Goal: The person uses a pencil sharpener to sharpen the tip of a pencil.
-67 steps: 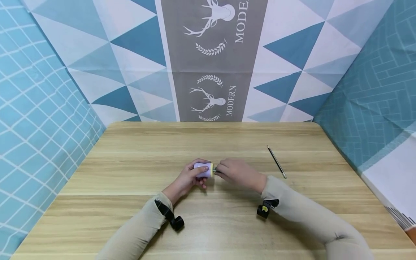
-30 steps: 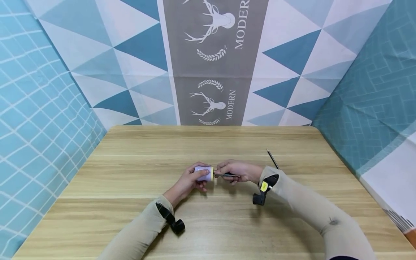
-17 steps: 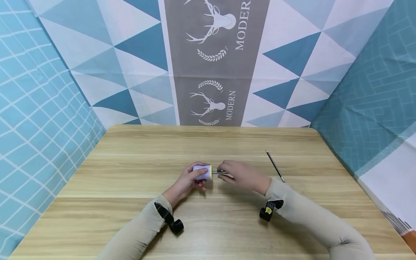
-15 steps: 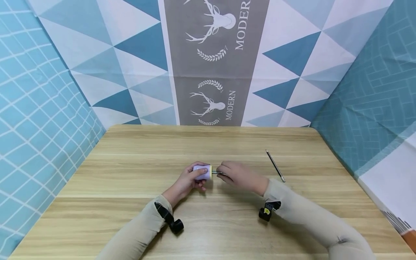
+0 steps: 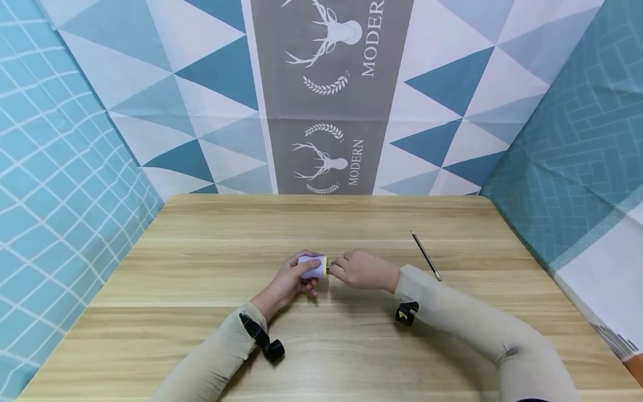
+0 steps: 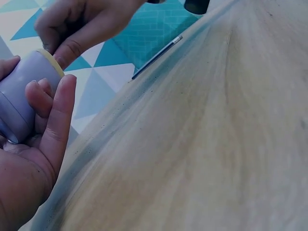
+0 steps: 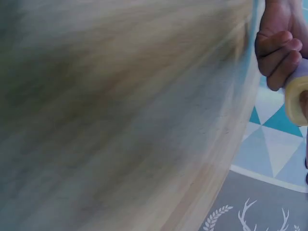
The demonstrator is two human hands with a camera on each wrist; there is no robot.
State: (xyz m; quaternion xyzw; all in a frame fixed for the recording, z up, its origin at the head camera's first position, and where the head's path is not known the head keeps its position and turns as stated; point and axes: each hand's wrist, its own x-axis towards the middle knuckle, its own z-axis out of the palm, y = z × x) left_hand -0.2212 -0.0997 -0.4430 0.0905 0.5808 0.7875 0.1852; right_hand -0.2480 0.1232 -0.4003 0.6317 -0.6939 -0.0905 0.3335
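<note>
My left hand [image 5: 287,282] grips a lavender pencil sharpener [image 5: 310,267] with a pale yellow rim, held on its side above the table. In the left wrist view, the sharpener [image 6: 23,89] lies across the palm with one finger straight beside it. My right hand [image 5: 363,270] pinches a pencil [image 5: 329,267] at the yellow end; only a short dark bit shows between rim and fingertips, and the hand covers the rest. The right wrist view catches the yellow rim [image 7: 293,105] at its right edge, next to the curled fingers of the left hand [image 7: 279,55].
A second, dark pencil [image 5: 426,255] lies slantwise on the wooden table [image 5: 226,223], to the right of my hands. Patterned cloth [image 5: 331,100] hangs behind the table and at both sides. A small black camera is strapped to each wrist.
My right hand was turned palm up a second ago with the pencil's shaft showing, then drew back right. Now it is knuckles up, close to the rim. The left hand and sharpener have stayed put.
</note>
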